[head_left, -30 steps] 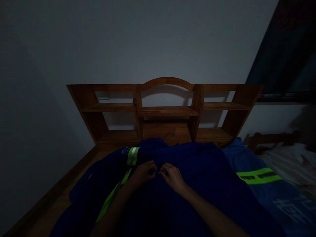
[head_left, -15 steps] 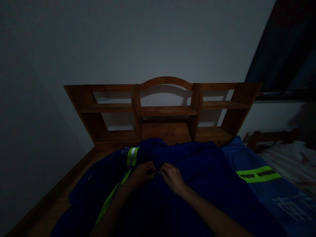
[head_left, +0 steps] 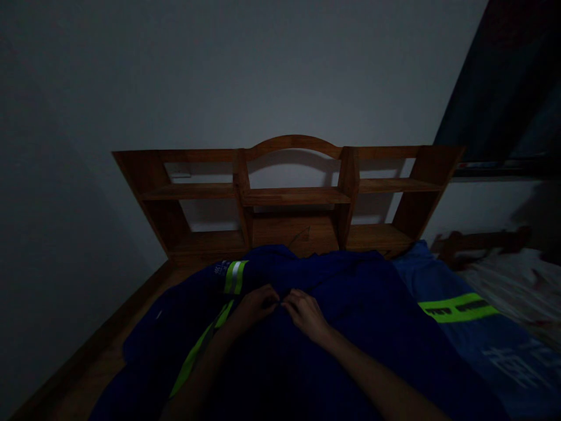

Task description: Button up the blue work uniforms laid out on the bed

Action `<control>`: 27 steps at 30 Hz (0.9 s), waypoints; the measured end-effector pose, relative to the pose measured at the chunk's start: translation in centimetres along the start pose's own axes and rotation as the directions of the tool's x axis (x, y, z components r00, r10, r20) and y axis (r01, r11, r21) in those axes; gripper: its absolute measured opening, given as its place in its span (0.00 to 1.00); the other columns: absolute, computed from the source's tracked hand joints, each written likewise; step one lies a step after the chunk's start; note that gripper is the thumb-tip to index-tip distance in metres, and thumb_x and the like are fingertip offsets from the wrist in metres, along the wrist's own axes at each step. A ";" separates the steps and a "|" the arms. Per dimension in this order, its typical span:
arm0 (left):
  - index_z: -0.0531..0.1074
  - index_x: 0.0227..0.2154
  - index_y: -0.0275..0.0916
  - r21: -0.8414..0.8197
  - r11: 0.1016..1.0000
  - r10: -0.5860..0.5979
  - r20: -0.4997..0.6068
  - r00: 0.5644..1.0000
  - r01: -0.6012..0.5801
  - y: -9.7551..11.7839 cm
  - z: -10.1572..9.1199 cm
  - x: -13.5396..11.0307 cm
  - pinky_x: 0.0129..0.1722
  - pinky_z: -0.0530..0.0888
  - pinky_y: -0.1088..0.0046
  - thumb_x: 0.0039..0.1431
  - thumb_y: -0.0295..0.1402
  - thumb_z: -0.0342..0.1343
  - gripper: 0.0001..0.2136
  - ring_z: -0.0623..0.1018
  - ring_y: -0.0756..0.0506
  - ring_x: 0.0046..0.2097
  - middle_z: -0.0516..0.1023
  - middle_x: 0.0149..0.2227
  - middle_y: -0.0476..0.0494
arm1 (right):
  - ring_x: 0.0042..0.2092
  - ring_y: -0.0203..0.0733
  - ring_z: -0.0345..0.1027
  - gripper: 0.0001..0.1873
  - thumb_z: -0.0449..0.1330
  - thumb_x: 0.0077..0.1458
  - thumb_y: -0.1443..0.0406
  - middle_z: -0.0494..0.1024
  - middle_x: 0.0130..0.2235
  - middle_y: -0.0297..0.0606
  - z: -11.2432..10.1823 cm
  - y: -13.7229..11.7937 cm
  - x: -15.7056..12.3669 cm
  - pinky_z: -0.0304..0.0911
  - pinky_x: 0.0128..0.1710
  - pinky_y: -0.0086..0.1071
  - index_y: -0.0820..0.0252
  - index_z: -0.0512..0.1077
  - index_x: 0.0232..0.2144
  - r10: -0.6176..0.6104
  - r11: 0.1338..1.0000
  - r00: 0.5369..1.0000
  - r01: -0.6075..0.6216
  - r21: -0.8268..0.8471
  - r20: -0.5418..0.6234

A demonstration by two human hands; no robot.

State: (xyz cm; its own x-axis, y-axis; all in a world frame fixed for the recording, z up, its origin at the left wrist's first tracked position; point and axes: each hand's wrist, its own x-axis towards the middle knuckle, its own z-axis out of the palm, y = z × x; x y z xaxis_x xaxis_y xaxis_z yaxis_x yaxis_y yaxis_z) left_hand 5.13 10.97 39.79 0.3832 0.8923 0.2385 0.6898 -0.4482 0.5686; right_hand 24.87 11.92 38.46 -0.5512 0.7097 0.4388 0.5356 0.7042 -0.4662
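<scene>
The room is dim. A dark blue work jacket (head_left: 350, 304) with neon yellow and silver reflective stripes lies spread on a wooden bed. My left hand (head_left: 254, 307) and my right hand (head_left: 307, 313) meet at the jacket's middle, fingertips almost touching. Both hands have their fingers curled and pinched on the jacket's cloth. What exactly sits between the fingertips is too dark to make out.
A wooden headboard with open shelves (head_left: 293, 196) stands against the wall behind the jacket. A lighter blue garment (head_left: 482, 339) with a yellow band lies to the right. Another bed with pale bedding (head_left: 512, 286) is at the far right. The wooden bed edge (head_left: 100, 345) runs along the left.
Both hands stay pinched together at the jacket's middle, with only tiny finger movement. The view has shifted very slightly.
</scene>
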 end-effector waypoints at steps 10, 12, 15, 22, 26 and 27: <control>0.73 0.41 0.44 0.024 0.998 0.058 -0.034 0.998 -0.057 -0.4 0.2 -0.2 0.42 0.67 0.76 0.57 0.30 0.51 0.11 0.73 0.49 0.41 0.72 0.40 0.47 | 0.41 0.37 0.67 0.10 0.51 0.62 0.64 0.72 0.36 0.34 -0.4 -0.1 -0.2 0.60 0.40 0.27 0.55 0.72 0.37 0.014 0.996 1.000 -0.013 0.083 -0.011; 0.74 0.42 0.45 0.035 0.998 0.063 -0.046 0.997 -0.061 -0.3 0.2 -0.2 0.42 0.67 0.76 0.57 0.30 0.51 0.11 0.73 0.49 0.40 0.72 0.39 0.48 | 0.41 0.37 0.67 0.10 0.50 0.62 0.64 0.72 0.36 0.35 -0.5 -0.1 -0.2 0.60 0.41 0.27 0.55 0.72 0.37 0.017 0.995 1.000 -0.015 0.096 -0.015; 0.74 0.41 0.44 0.053 0.997 0.059 -0.050 0.997 -0.056 0.1 0.1 -0.2 0.42 0.68 0.76 0.57 0.30 0.51 0.11 0.73 0.49 0.40 0.72 0.39 0.47 | 0.42 0.37 0.67 0.10 0.50 0.62 0.64 0.72 0.37 0.35 -0.6 -0.2 -0.2 0.60 0.42 0.28 0.55 0.71 0.37 0.017 0.995 1.000 -0.015 0.099 -0.019; 0.73 0.39 0.42 0.061 0.996 0.062 -0.069 0.996 -0.058 0.4 0.2 0.1 0.42 0.68 0.76 0.57 0.28 0.50 0.09 0.73 0.49 0.39 0.71 0.38 0.47 | 0.41 0.37 0.67 0.09 0.50 0.62 0.65 0.73 0.37 0.35 -0.3 -0.1 0.1 0.60 0.43 0.28 0.56 0.70 0.36 0.061 0.994 0.997 -0.056 0.097 -0.052; 0.72 0.39 0.42 0.068 0.996 0.064 -0.087 0.994 -0.058 0.5 0.3 0.1 0.42 0.68 0.75 0.58 0.29 0.49 0.09 0.73 0.49 0.39 0.71 0.39 0.47 | 0.40 0.37 0.68 0.08 0.50 0.62 0.65 0.73 0.37 0.35 -0.3 0.0 0.1 0.60 0.42 0.27 0.56 0.70 0.36 0.074 0.993 0.996 -0.067 0.102 -0.059; 0.72 0.39 0.42 0.067 0.996 0.067 -0.088 0.994 -0.061 0.5 0.3 0.1 0.42 0.68 0.75 0.59 0.30 0.48 0.09 0.72 0.49 0.40 0.71 0.39 0.46 | 0.40 0.37 0.68 0.08 0.50 0.62 0.65 0.73 0.37 0.35 -0.3 0.0 0.1 0.60 0.42 0.27 0.56 0.70 0.36 0.076 0.992 0.995 -0.069 0.103 -0.060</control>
State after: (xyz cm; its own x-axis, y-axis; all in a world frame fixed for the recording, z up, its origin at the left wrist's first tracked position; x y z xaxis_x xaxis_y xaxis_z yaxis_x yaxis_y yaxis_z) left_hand 5.73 10.77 39.83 0.3734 0.8614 0.3442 0.7048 -0.5048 0.4985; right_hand 25.04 11.96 38.72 -0.4701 0.7609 0.4473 0.5040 0.6474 -0.5717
